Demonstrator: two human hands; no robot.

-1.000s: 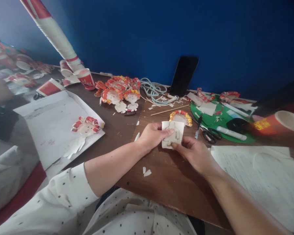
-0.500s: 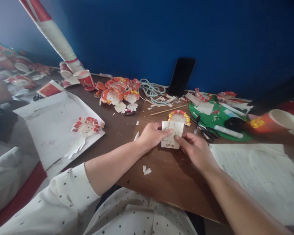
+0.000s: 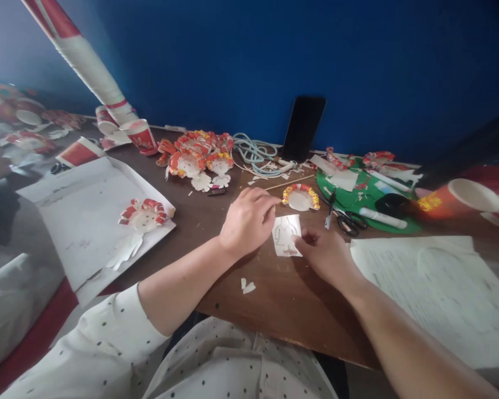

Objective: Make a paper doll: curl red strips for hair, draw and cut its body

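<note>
A small off-white paper piece with a pencil-drawn body outline and brownish marks at its lower edge is low over the brown table. My right hand pinches its right edge between thumb and fingers. My left hand is off the paper, just left of it, with its back up and its fingers loosely bent; nothing shows in it, though its palm is hidden. Just beyond the paper lies a pale disc with a red-and-yellow wrapped rim. A thin wooden stick runs partly behind my left hand.
Scissors and a pen lie right of the disc, by a green mat. A phone leans on the blue wall. Papers lie at right. Decorated paper figures are piled behind; another person sits at left.
My left hand has let go of the paper and lifted slightly up and left. The paper is now held by my right hand alone. The view has shifted slightly.
</note>
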